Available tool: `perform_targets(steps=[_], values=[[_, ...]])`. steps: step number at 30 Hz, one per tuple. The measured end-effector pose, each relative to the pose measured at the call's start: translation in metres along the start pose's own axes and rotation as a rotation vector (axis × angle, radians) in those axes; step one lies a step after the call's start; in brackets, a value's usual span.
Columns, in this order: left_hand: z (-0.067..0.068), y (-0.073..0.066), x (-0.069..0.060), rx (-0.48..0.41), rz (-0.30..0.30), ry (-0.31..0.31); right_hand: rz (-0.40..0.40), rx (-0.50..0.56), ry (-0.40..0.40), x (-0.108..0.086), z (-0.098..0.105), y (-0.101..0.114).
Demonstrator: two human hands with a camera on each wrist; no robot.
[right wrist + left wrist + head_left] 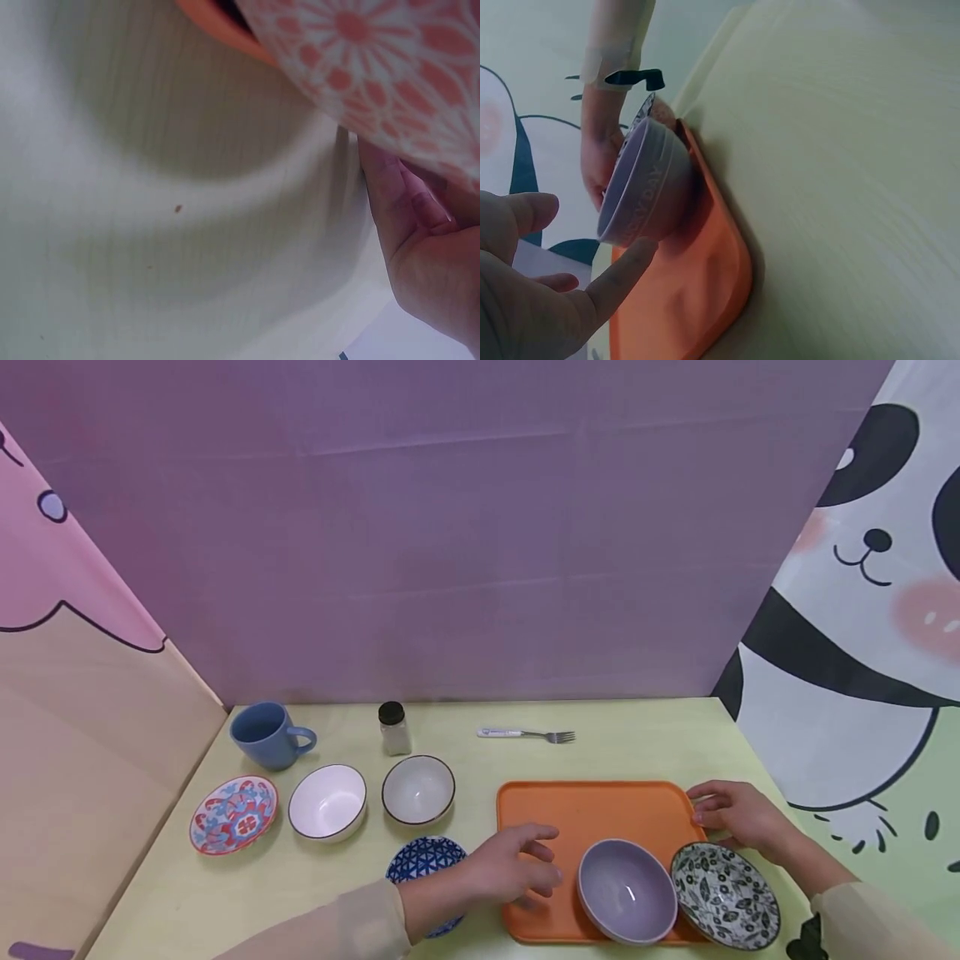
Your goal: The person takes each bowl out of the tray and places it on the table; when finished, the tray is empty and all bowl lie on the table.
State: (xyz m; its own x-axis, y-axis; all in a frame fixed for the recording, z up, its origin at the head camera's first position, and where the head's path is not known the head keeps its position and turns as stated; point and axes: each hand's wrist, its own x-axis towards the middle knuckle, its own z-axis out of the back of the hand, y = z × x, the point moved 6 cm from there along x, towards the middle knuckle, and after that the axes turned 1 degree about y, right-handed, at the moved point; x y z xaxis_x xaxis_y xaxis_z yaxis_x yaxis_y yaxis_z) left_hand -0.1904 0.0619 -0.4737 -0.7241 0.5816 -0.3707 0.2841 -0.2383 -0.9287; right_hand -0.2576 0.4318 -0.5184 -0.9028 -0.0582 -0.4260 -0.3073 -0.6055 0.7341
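Observation:
My left hand (517,864) is over the left part of the orange tray (585,810), fingers apart and holding nothing. Just right of it, a lavender bowl (628,893) sits on the tray. In the left wrist view, the index finger overlaps the side of the lavender bowl (656,184). My right hand (738,814) is at the tray's right edge, just behind a bowl with a black leaf pattern inside (723,893). This bowl overlaps the tray's right front corner. The right wrist view shows its pink-and-white patterned outside (375,67), close above the fingers; contact is unclear.
A blue-patterned bowl (423,856) is partly hidden by my left forearm. Two white bowls (327,802) (418,789), a red floral dish (234,816), a blue mug (266,739) and a black-capped jar (394,729) are on the left. A fork (525,735) lies behind the tray.

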Motion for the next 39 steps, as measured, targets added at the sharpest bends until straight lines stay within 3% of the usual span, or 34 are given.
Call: perform_targets(steps=[3, 14, 23, 39], values=[[-0.009, 0.002, 0.003, 0.004, 0.009, 0.006, 0.005, -0.002, -0.001, 0.001, 0.0, -0.002], [-0.031, 0.019, 0.015, -0.116, 0.031, -0.028, 0.02, -0.001, 0.008, 0.002, 0.0, -0.001], [-0.042, 0.023, 0.021, -0.068, 0.038, -0.034, 0.013, 0.014, 0.0, 0.003, 0.0, -0.005], [-0.048, 0.026, 0.027, -0.127, 0.041, -0.094, 0.006, 0.002, -0.01, 0.002, 0.0, -0.004]])
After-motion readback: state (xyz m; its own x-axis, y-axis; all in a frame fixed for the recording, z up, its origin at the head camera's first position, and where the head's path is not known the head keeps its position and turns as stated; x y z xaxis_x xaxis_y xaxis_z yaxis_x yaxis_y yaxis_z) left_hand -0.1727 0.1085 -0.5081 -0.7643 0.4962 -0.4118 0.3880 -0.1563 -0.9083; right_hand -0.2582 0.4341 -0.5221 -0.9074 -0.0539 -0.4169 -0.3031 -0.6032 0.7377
